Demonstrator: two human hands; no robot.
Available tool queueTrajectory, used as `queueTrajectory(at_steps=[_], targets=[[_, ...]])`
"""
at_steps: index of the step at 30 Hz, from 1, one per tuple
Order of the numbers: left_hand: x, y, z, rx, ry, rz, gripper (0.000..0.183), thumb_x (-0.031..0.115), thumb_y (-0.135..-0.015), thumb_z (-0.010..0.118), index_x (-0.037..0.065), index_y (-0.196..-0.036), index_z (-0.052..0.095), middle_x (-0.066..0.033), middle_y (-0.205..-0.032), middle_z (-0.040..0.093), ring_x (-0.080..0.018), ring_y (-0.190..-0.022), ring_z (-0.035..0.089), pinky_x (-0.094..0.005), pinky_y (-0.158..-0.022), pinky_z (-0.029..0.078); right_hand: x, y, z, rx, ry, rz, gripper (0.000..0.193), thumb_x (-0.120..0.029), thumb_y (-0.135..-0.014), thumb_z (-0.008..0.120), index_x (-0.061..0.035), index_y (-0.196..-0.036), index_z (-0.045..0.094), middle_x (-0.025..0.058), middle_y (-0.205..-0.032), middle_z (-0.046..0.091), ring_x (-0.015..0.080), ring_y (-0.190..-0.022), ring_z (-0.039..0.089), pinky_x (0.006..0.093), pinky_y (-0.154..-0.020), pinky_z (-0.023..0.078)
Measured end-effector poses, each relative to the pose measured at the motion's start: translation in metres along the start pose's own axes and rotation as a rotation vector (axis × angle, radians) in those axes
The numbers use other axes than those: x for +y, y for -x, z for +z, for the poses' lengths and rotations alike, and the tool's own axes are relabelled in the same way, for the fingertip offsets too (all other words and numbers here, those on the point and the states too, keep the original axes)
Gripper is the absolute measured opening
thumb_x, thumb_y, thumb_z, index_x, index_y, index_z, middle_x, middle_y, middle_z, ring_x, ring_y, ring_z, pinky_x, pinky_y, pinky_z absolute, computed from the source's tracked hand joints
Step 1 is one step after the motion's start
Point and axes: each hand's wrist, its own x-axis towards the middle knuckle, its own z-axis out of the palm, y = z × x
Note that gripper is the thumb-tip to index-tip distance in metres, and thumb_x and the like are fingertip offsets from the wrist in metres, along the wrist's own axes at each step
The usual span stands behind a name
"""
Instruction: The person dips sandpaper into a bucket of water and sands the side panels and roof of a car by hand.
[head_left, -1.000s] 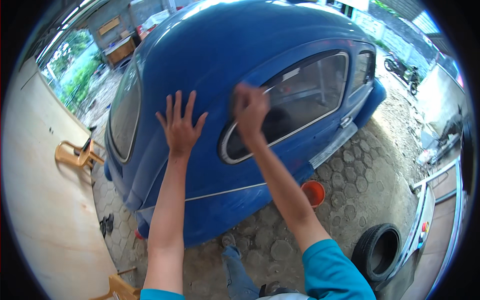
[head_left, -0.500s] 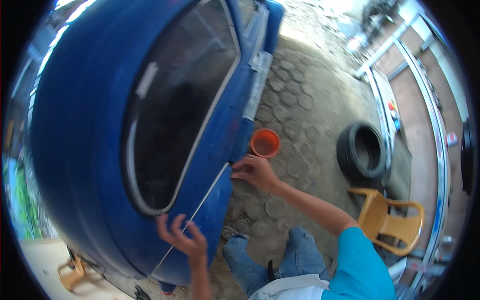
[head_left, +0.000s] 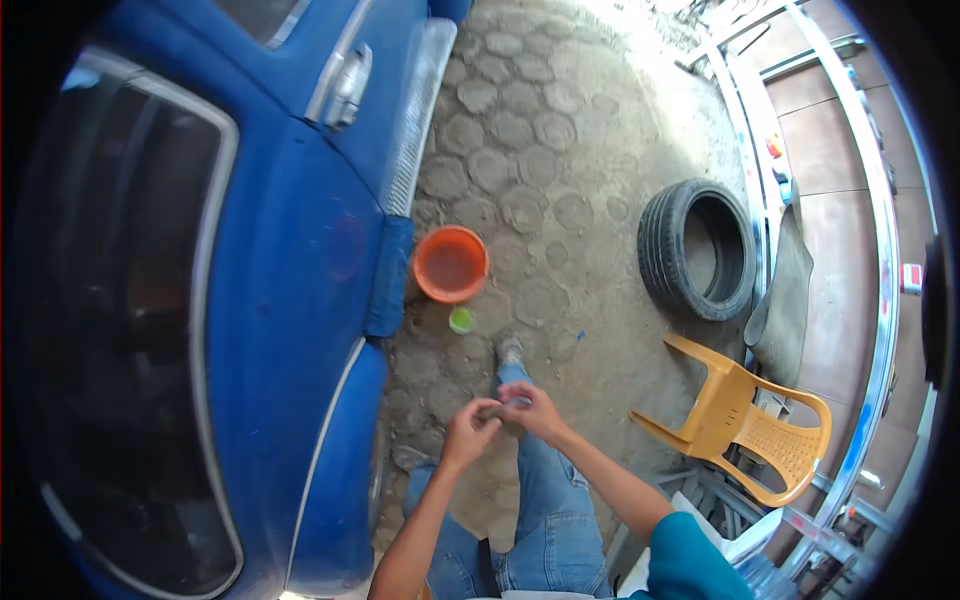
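Note:
In front of my legs, away from the car's side, my left hand [head_left: 468, 432] and my right hand [head_left: 534, 412] come together. The fingers of both are curled in a pinch around something small, greyish with a hint of pink, too blurred to name. To the left stands the blue car [head_left: 270, 250]. A thin pale trim strip [head_left: 322, 450] runs along the seam by its rear fender [head_left: 345, 480].
Beside the car sit an orange bucket [head_left: 452, 232] and a small green-topped container [head_left: 461, 320]. A loose tire [head_left: 655, 250] lies on the right, with a yellow plastic chair [head_left: 712, 400] nearer me. Metal framing [head_left: 868, 200] lines the right side. Hexagonal pavers [head_left: 520, 208] cover the ground.
Both my hands have left the car's trim strip and met in front of my legs, closing around something small. My view has shifted to the right, away from the car.

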Motion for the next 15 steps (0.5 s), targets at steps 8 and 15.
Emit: queueTrajectory(at_steps=[8, 15], targets=[[-0.112, -0.13, 0.003, 0.419, 0.182, -0.368, 0.019, 0.004, -0.081, 0.07, 0.007, -0.091, 0.054, 0.0011, -0.085, 0.055, -0.0097, -0.078, 0.055, -0.0284, -0.062, 0.056, 0.032, -0.158, -0.006, -0.066, -0.125, 0.357, 0.036, -0.029, -0.092, 0.07, -0.0078, -0.12, 0.061, 0.0044, -0.114, 0.063, 0.0142, -0.096, 0.064, 0.03, -0.076, 0.054], [-0.236, -0.276, -0.024, 0.157, 0.433, -0.512, 0.023, -0.003, -0.081, 0.065, 0.012, -0.084, 0.047, 0.0013, -0.086, 0.055, -0.0094, -0.072, 0.057, -0.0254, -0.057, 0.051, 0.117, -0.339, -0.051, -0.096, -0.116, 0.454, 0.04, -0.031, -0.09, 0.071, -0.0114, -0.122, 0.059, 0.0066, -0.108, 0.067, 0.0193, -0.093, 0.067, 0.035, -0.073, 0.055]])
